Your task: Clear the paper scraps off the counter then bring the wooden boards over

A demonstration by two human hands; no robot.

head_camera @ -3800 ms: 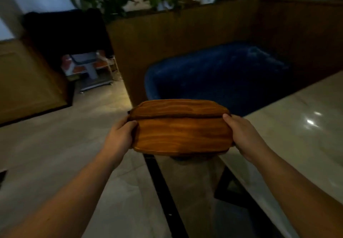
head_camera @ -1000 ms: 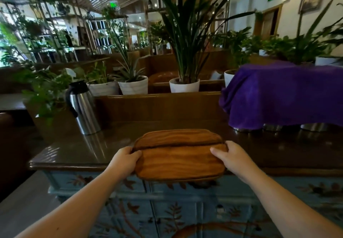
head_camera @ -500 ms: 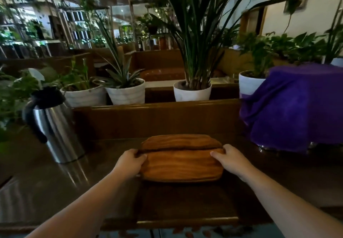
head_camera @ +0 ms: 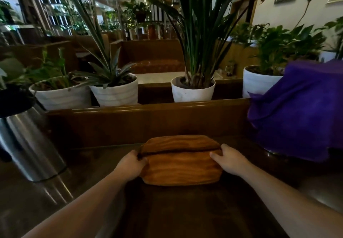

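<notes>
A stack of oval wooden boards [head_camera: 181,163] rests on the dark glossy counter [head_camera: 167,210], in the middle of the view. My left hand [head_camera: 130,165] grips the stack's left end and my right hand [head_camera: 230,160] grips its right end. A dark gap shows between the upper board and the lower one. No paper scraps are visible on the counter.
A steel thermos jug [head_camera: 24,137] stands at the left of the counter. A purple cloth [head_camera: 300,109] covers something at the right. A wooden rail [head_camera: 148,107] runs behind the boards, with several white potted plants [head_camera: 193,89] beyond it.
I carried the boards from beside a pale table to this dark counter. In the last second they came down over the counter's edge onto its top, both hands still on them.
</notes>
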